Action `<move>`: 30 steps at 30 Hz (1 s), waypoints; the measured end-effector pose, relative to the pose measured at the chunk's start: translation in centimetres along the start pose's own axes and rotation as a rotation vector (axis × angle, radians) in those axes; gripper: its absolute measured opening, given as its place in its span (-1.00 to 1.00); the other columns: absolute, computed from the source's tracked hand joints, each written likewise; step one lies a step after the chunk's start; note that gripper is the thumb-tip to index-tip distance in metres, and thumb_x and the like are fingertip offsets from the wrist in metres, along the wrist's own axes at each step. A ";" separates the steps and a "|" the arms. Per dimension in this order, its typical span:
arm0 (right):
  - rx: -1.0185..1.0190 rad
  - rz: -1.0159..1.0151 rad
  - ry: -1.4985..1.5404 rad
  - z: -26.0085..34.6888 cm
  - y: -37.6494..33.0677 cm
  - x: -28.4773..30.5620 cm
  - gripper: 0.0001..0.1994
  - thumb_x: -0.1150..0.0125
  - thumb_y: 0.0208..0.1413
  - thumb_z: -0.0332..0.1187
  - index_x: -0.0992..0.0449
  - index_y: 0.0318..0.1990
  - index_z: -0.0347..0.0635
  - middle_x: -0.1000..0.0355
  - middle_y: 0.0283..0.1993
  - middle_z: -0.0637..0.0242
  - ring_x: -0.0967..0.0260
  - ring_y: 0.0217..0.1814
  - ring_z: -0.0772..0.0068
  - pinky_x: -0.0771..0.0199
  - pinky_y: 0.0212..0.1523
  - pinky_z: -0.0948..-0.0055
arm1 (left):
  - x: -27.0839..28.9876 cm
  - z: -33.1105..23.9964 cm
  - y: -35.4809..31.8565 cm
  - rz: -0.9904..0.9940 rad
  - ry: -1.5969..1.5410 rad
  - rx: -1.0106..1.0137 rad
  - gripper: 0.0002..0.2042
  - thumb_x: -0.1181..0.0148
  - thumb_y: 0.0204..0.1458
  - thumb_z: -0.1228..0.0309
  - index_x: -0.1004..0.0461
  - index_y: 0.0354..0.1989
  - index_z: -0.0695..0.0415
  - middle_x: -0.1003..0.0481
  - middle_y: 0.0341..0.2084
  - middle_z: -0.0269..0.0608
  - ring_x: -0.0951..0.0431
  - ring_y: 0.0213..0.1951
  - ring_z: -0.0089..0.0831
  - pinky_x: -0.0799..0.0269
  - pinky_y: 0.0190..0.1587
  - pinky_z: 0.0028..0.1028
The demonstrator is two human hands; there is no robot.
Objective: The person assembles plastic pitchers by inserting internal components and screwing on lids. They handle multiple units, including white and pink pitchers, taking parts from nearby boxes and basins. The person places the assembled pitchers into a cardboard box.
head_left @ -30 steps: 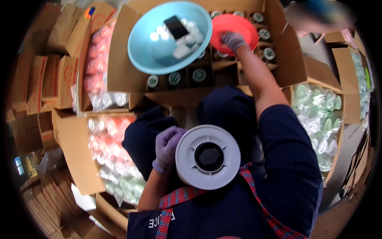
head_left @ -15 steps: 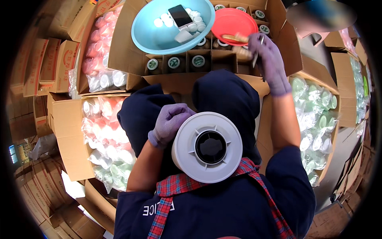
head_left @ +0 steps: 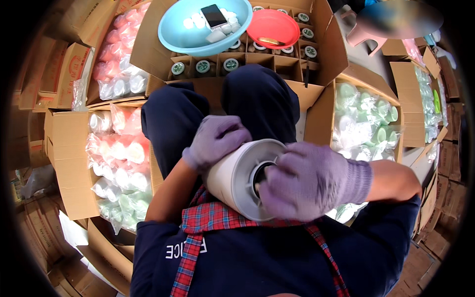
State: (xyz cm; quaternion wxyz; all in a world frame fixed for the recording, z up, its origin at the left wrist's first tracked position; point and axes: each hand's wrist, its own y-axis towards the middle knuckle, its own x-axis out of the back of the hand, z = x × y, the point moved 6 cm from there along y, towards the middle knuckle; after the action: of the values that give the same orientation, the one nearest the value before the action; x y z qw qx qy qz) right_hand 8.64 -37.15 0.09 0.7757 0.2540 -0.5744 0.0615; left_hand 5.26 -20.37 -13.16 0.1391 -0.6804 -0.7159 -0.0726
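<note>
A white plastic cylinder [head_left: 222, 178] lies tilted across my lap, its ribbed end with a dark round opening facing right. My left hand [head_left: 217, 141], in a purple knit glove, is closed on its upper side, fingers curled. My gloved right hand [head_left: 311, 183] is closed over the ribbed end, fingertips at the dark opening. Whatever those fingers hold is mostly hidden; a small pale bit shows beside the opening. Beyond my knees, a red shallow basin [head_left: 277, 24] holds a slim golden-tan object [head_left: 271, 41].
A divided carton [head_left: 324, 47] holds several jars with green-and-white lids. On it rests a light-blue basin [head_left: 170, 37] with white caps and a phone [head_left: 213, 16]. Cartons of bagged pink cups [head_left: 133, 148] and green cups [head_left: 366, 123] flank me. A pink stool [head_left: 363, 37] stands far right.
My right hand has come back from beside the red basin to the cylinder's ribbed end. The cylinder has tilted, its end turning rightward. The left hand keeps its hold. The view has shifted.
</note>
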 end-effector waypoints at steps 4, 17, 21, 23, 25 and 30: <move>-0.808 -0.123 0.373 -4.0 -4.5 -4.5 -0.74 -0.33 0.07 -0.24 -0.48 -0.25 -0.22 -0.50 -0.38 0.23 -0.54 -0.40 0.17 -0.54 -0.40 0.25 | 0.1 -4.6 -6.6 -0.417 0.400 -0.290 -0.88 -0.29 -0.09 0.47 -0.48 -0.47 0.25 -0.57 -0.43 0.02 -0.62 -0.43 -0.12 -0.53 -0.40 -0.33; -0.651 -0.441 0.529 -3.9 -6.2 2.3 -0.84 -0.22 0.09 -0.36 -0.52 -0.20 -0.21 -0.46 -0.23 0.12 -0.50 -0.22 0.18 -0.58 -0.06 0.18 | 3.7 3.4 -1.1 -0.035 -0.175 0.220 -0.79 -0.16 0.12 0.40 -0.62 -0.27 0.31 -0.61 -0.46 -0.27 -0.53 -0.39 -0.63 -0.44 -0.29 -0.56; -0.006 -0.246 0.101 -1.0 -1.9 -0.3 -0.79 -0.25 -0.15 -0.33 -0.54 -0.31 -0.17 -0.45 -0.20 0.22 -0.46 -0.11 0.22 -0.52 0.13 0.02 | 0.6 2.8 2.2 0.325 -0.287 0.119 -0.79 -0.18 0.13 0.39 -0.63 -0.27 0.31 -0.60 -0.47 -0.28 -0.50 -0.41 -0.66 -0.43 -0.31 -0.55; 0.118 -0.235 0.062 -0.5 -1.2 -0.1 -0.80 -0.23 -0.15 -0.34 -0.55 -0.32 -0.17 -0.47 -0.21 0.23 -0.46 -0.07 0.20 -0.48 0.19 0.00 | -0.1 2.7 3.0 0.439 -0.335 0.110 -0.79 -0.20 0.14 0.38 -0.63 -0.28 0.31 -0.59 -0.49 -0.30 -0.48 -0.41 -0.69 -0.42 -0.31 -0.55; 0.253 -0.172 0.057 -0.1 -0.8 -0.4 -0.82 -0.22 -0.13 -0.32 -0.55 -0.34 -0.17 -0.47 -0.20 0.25 -0.46 -0.05 0.19 -0.44 0.24 -0.02 | -0.9 2.3 3.4 0.570 -0.439 0.057 -0.79 -0.21 0.14 0.37 -0.63 -0.29 0.30 -0.58 -0.51 -0.31 -0.47 -0.41 -0.71 -0.41 -0.32 -0.55; 0.355 -0.045 0.079 -0.3 0.9 -0.7 -0.76 -0.28 -0.08 -0.26 -0.54 -0.27 -0.15 -0.46 -0.20 0.20 -0.42 -0.12 0.27 -0.55 -0.09 0.23 | -2.5 2.0 3.9 0.533 -0.348 0.066 -0.75 -0.20 0.09 0.31 -0.54 -0.46 0.28 -0.46 -0.62 -0.26 -0.38 -0.49 -0.65 -0.31 -0.42 -0.47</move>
State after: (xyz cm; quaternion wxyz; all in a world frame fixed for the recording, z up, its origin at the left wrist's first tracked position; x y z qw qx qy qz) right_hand 8.33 -36.12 -0.31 0.7418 0.3972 -0.5177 0.1546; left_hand 9.05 -21.93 -16.18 0.0509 -0.8412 -0.5275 0.1070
